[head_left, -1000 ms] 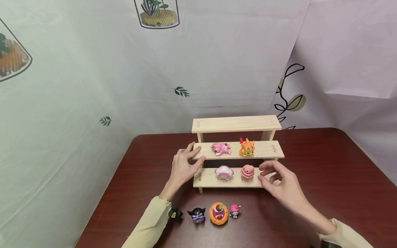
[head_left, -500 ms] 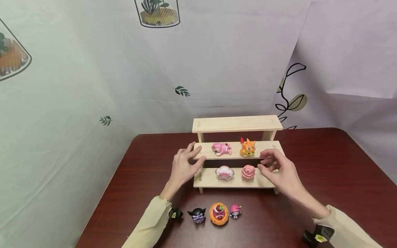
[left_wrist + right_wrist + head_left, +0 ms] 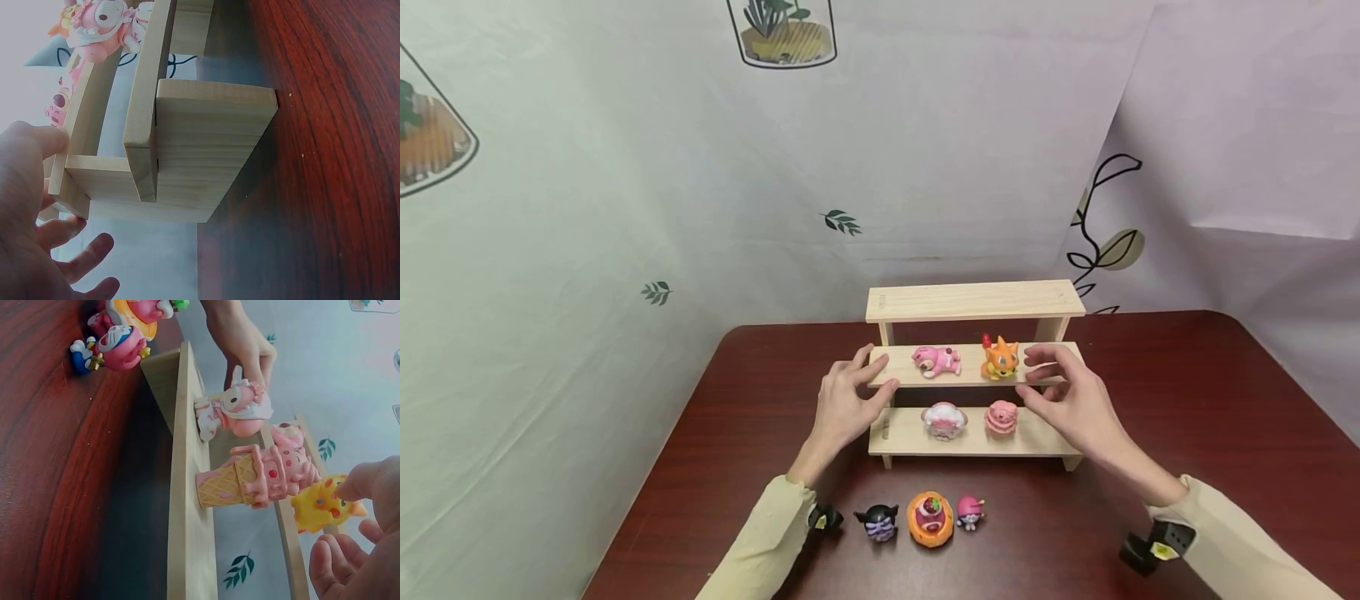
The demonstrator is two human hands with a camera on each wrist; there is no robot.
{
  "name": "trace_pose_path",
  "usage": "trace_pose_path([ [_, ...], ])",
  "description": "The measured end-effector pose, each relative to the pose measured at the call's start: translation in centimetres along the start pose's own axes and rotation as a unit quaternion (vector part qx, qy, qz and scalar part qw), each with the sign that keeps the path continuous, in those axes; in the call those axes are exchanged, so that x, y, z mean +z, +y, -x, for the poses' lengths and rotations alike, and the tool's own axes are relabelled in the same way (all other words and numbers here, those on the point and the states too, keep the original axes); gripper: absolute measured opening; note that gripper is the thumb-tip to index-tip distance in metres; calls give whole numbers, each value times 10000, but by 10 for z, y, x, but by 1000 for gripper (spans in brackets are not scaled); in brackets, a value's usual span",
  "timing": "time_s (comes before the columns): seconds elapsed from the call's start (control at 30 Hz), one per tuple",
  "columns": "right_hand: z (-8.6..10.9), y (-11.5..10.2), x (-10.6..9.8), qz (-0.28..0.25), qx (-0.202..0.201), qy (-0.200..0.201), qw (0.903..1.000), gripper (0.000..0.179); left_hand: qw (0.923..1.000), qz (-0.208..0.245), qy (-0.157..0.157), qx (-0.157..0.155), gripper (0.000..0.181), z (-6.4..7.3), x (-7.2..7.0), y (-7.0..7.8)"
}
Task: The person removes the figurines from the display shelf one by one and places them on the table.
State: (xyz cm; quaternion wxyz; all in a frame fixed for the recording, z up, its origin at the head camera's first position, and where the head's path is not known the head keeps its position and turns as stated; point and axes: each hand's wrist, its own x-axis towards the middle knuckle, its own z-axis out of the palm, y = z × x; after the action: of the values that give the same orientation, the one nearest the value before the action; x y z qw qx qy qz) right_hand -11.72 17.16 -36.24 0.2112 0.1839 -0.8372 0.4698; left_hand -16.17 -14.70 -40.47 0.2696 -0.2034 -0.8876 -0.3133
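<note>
Pale cloth (image 3: 962,125) printed with leaf sprigs hangs behind a dark red-brown wooden table (image 3: 760,392); one printed jar (image 3: 786,37) with plants in it is cut off by the top edge, another (image 3: 433,137) by the left edge. On the table stands a three-tier wooden display stand (image 3: 977,300). Its middle tier bears a pink bear figurine (image 3: 937,361) lying on its side and an orange-and-yellow fox-like figurine (image 3: 1000,360); the lowest bears a white-and-pink figurine (image 3: 945,421) and a pink ice-cream-cone figurine (image 3: 1001,418), both upright. The left hand (image 3: 847,402) grips the left end of the middle tier between thumb and fingers, the outer fingers spread loose. The right hand (image 3: 1078,410) is just beside the fox-like figurine, with a wide gap between thumb and softly bent fingers; whether it touches the toy cannot be told. Before the stand sit a black-and-purple figurine (image 3: 880,523), an orange round toy (image 3: 930,518) topped with a strawberry, and a small pink-hooded figurine (image 3: 970,510). From the right wrist, the round toy is cut off; from the left wrist, the bear is partly hidden.
</note>
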Motion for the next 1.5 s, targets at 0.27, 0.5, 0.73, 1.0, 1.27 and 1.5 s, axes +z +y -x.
trace_pose_path([
  [0.27,-9,1,3,-80,-31,-175,9998,49,10000,27,-1,-31,43,0,0,0],
  [0.5,-15,5,7,-139,-93,-255,9995,53,10000,19,55,33,43,0,0,0],
  [0.73,-20,5,9,-38,-179,-268,9995,54,10000,42,46,27,43,-1,0,1],
  [1.0,-22,6,11,-94,-311,-315,9990,53,10000,63,15,-14,43,0,0,1],
  [1.27,-24,8,12,-18,-463,-297,9985,53,10000,73,11,-39,43,-1,0,0],
  [1.5,-24,5,12,5,-450,-278,9986,48,10000,84,34,-20,43,0,0,1],
])
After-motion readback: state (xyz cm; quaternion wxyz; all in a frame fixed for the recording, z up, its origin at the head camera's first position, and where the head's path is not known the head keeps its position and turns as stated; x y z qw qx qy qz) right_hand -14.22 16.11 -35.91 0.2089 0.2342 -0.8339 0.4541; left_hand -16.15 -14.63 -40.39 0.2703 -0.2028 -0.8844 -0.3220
